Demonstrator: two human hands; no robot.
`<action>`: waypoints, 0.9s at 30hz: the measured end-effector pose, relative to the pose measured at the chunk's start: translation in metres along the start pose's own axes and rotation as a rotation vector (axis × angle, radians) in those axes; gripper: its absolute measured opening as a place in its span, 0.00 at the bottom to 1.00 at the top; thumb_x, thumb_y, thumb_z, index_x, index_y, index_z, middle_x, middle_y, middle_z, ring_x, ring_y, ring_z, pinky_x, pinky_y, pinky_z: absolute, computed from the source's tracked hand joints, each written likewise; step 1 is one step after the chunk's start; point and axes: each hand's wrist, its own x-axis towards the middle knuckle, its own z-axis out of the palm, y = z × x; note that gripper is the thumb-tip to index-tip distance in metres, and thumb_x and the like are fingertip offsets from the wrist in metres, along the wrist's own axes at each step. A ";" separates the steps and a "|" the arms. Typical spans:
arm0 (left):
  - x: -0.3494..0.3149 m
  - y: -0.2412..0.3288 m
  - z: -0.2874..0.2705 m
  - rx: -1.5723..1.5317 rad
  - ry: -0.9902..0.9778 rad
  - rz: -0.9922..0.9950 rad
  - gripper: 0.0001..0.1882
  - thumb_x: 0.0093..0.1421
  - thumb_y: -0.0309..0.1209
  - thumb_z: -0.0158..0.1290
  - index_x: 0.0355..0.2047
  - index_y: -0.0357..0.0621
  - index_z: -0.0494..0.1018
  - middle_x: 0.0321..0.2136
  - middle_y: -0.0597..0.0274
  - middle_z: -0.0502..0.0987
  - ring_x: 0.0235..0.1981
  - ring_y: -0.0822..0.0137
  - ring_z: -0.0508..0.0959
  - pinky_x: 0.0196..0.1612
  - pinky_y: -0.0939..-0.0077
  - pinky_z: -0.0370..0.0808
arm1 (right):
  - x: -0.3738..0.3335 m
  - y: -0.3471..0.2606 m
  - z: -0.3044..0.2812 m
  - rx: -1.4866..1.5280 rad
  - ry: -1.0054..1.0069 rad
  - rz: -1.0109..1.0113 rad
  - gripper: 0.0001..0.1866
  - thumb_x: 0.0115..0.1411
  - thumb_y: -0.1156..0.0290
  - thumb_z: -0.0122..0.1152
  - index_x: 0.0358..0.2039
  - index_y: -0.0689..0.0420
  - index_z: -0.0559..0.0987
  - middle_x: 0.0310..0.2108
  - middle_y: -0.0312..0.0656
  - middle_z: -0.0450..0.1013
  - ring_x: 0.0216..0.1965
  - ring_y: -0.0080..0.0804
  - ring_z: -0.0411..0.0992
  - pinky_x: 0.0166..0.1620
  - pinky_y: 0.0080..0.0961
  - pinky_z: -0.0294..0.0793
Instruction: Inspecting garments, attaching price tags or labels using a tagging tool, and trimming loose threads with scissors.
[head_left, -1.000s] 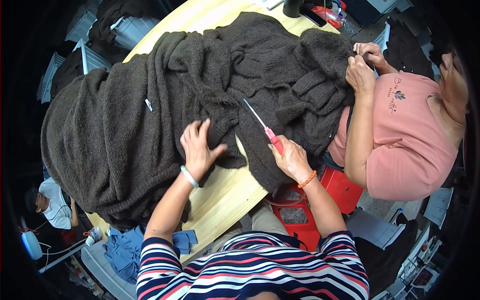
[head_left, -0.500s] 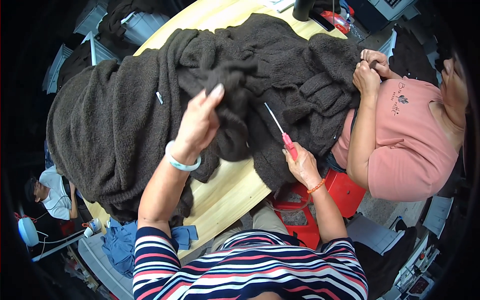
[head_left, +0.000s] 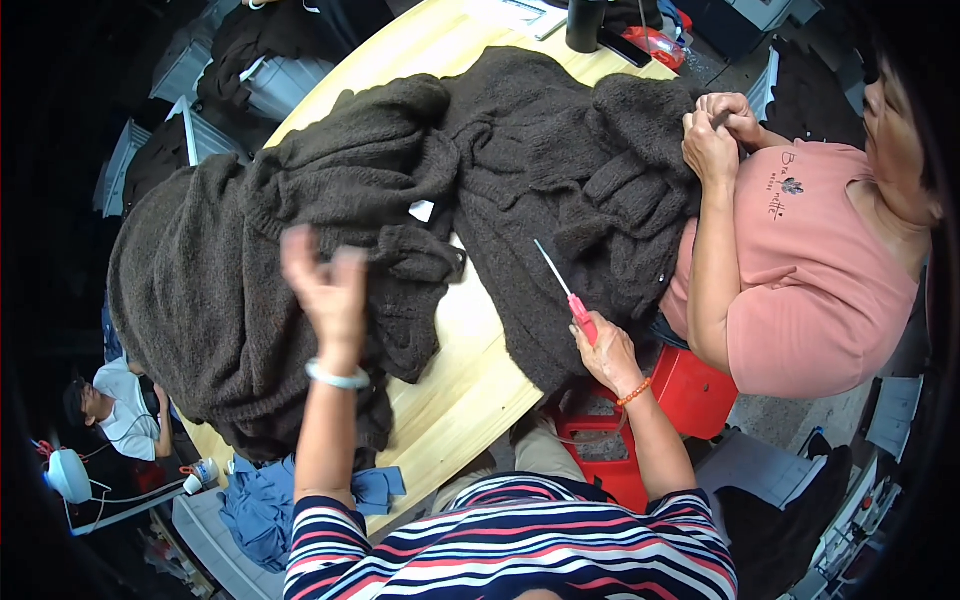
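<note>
Dark brown knitted garments [head_left: 220, 270] lie heaped over the left of the table. My left hand [head_left: 330, 305] hovers over this heap, blurred by motion, its fingers apart and nothing held. In my right hand [head_left: 612, 360] is a pink-handled tool [head_left: 582, 318] with a long, thin, pale shaft; its exact kind I cannot make out. That shaft points up and left over a second dark knitted garment [head_left: 540, 150] on the right. Between the two piles a small white tag [head_left: 421, 211] shows.
To the right, a co-worker in a pink shirt [head_left: 820, 290] grips the garment's edge with both hands. A black cylinder [head_left: 584, 25] and a phone [head_left: 623, 47] stand at the far edge. Blue cloth [head_left: 258, 510] hangs lower left; a red stool [head_left: 695, 395] stands lower right.
My left hand has moved left and let go of dark knit, which now lies on the left heap. Bare tabletop shows between the piles. The right hand still holds the tool, slightly lower.
</note>
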 end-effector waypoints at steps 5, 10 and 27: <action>-0.035 -0.035 0.080 0.844 -0.542 0.715 0.36 0.50 0.22 0.52 0.61 0.51 0.59 0.55 0.47 0.63 0.59 0.50 0.61 0.60 0.53 0.56 | -0.002 -0.023 -0.002 -0.028 -0.073 -0.041 0.12 0.59 0.64 0.57 0.39 0.57 0.74 0.29 0.56 0.74 0.35 0.57 0.74 0.39 0.46 0.73; -0.002 -0.061 0.074 0.995 -0.694 0.588 0.12 0.50 0.23 0.48 0.37 0.44 0.72 0.34 0.55 0.69 0.40 0.56 0.68 0.41 0.64 0.64 | -0.003 -0.016 -0.002 -0.029 -0.085 -0.062 0.13 0.58 0.64 0.58 0.41 0.57 0.74 0.28 0.55 0.74 0.34 0.55 0.73 0.38 0.45 0.73; -0.127 -0.095 0.048 -0.146 0.269 -0.710 0.42 0.49 0.33 0.68 0.59 0.38 0.55 0.40 0.54 0.69 0.33 0.69 0.74 0.28 0.78 0.76 | 0.000 -0.042 0.013 -0.055 -0.280 -0.267 0.10 0.56 0.69 0.58 0.35 0.59 0.73 0.30 0.49 0.76 0.35 0.50 0.74 0.39 0.43 0.75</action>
